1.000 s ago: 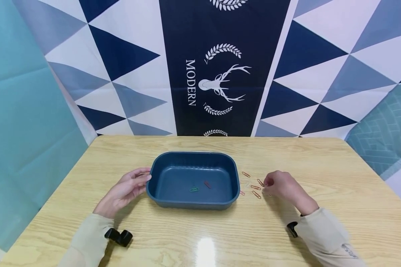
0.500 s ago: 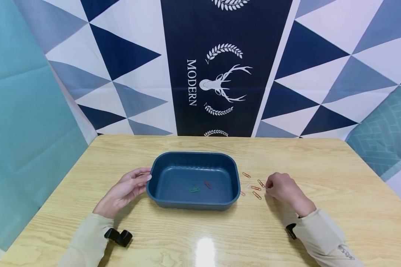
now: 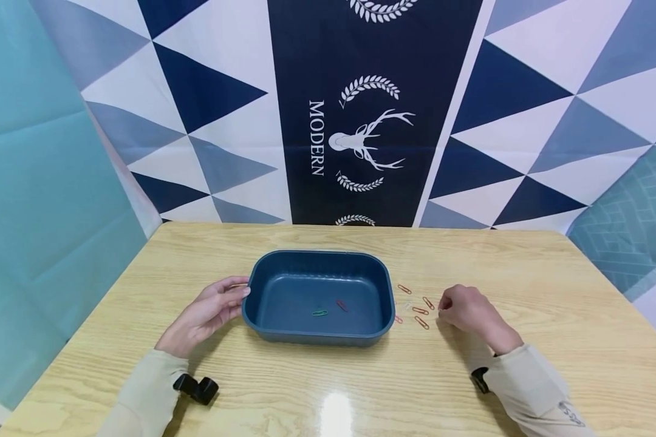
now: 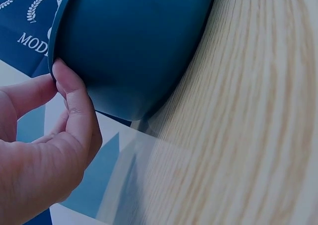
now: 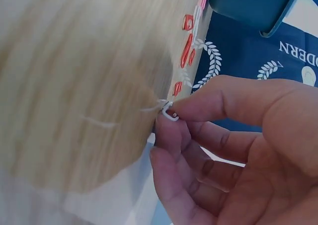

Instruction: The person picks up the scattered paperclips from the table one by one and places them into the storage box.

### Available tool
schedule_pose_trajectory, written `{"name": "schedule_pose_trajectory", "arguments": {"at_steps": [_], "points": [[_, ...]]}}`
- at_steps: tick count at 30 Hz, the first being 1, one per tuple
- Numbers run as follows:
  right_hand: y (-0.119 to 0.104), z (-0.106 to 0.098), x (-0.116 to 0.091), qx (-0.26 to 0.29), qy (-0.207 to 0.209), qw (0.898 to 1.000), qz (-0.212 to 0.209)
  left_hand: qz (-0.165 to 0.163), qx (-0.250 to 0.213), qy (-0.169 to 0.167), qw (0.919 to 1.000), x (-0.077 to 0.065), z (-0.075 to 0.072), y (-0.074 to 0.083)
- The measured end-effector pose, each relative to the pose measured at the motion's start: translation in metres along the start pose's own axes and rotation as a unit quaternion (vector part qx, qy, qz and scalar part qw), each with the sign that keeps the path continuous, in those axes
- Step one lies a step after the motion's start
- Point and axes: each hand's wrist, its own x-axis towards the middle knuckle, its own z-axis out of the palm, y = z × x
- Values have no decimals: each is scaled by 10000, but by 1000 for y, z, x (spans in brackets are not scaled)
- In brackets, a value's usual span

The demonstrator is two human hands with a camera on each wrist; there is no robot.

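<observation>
My left hand holds the left end of a dark blue plastic bin, thumb and fingers pinching its rim, as the left wrist view also shows. Inside the bin lie a green paper clip and a red paper clip. To the right of the bin, my right hand pinches a white paper clip between thumb and index finger, low over the table. Between that hand and the bin lie several red paper clips, a whitish clip and a pink clip.
The light wooden table runs back to a patterned cloth with triangles and a deer print. Teal cloth hangs at the left side. A black camera mount sits at my left wrist.
My right hand has drawn slightly to the right, away from the loose paper clips. My left hand stays on the bin, and the head view has shifted a little.
</observation>
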Motion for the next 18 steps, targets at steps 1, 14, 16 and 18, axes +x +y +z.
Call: {"name": "schedule_pose_trajectory", "arguments": {"at_steps": [1,14,16,18], "points": [[1,0,0,46,-8,10000,-28,9,3,-7,10000,0,0,0],[9,-9,2,633,-317,9969,333,-34,-7,-10,10000,-2,-1,-2],[9,-12,3,873,-282,9949,411,-10,-12,-9,10000,-2,-1,-1],[9,-15,4,1078,-214,9929,460,-10,19,13,10000,-2,-2,0]]}}
